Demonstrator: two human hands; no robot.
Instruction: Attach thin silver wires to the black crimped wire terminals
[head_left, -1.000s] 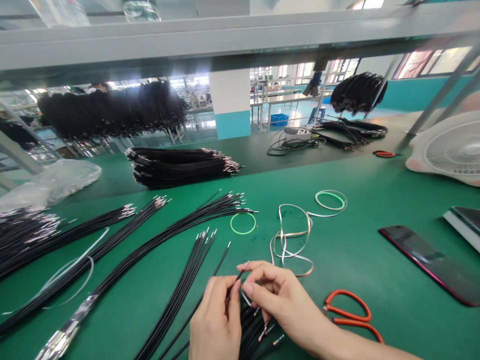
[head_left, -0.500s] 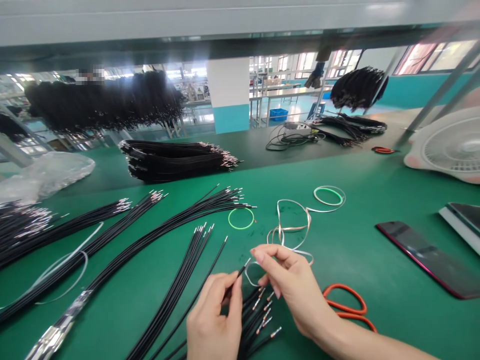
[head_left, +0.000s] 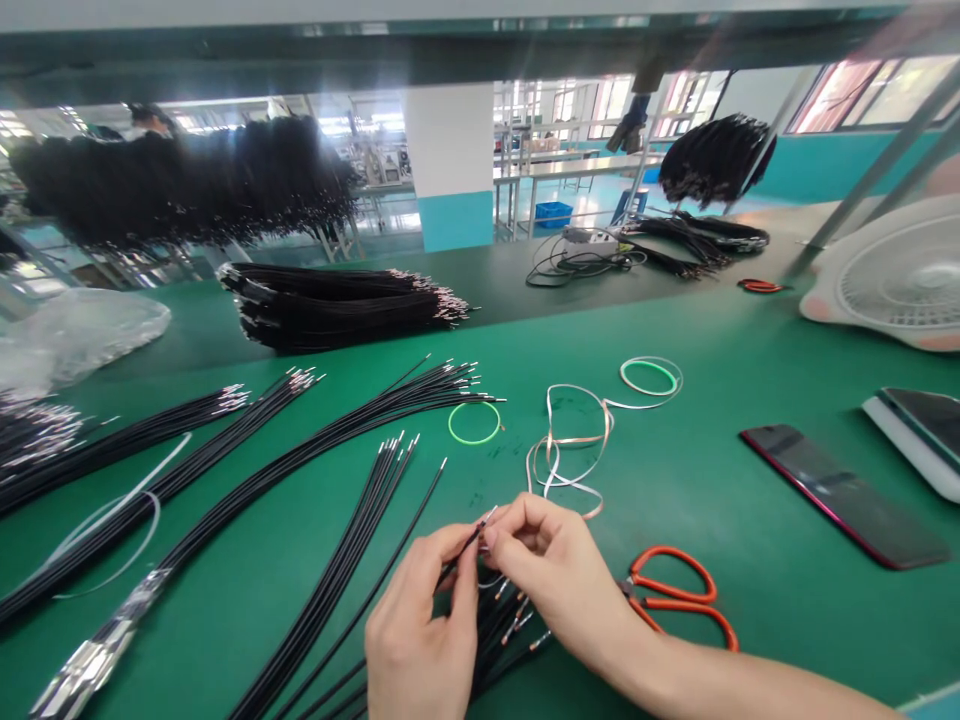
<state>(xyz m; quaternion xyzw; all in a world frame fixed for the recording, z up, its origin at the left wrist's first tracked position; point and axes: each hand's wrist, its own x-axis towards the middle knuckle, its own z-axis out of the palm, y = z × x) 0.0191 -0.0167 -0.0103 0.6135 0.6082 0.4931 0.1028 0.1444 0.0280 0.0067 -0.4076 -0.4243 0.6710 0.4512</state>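
My left hand (head_left: 424,615) pinches a black cable (head_left: 470,541) just behind its bare silvery tip. Closed at that tip is my right hand (head_left: 562,570), its fingertips almost meeting the left ones. A thin white strip (head_left: 553,455) runs in loose loops toward the right fingers, and a small loop of it shows below them; the pinched part is hidden. Under both hands lie black cables with metal ends (head_left: 517,620), partly covered. Beside my right wrist rest orange-handled scissors (head_left: 686,597). A separate bunch of black cables (head_left: 352,540) lies left of my left hand.
Long cable bundles (head_left: 247,500) cover the left side. A thick cable stack (head_left: 322,305) lies behind. A green ring (head_left: 474,423) and a strip coil (head_left: 651,376) are on the green mat. A phone (head_left: 840,495) and a white fan (head_left: 900,275) stand right.
My right hand has moved left and closed in on the cable tip beside my left hand. More of the scissors shows. The whole view has shifted slightly.
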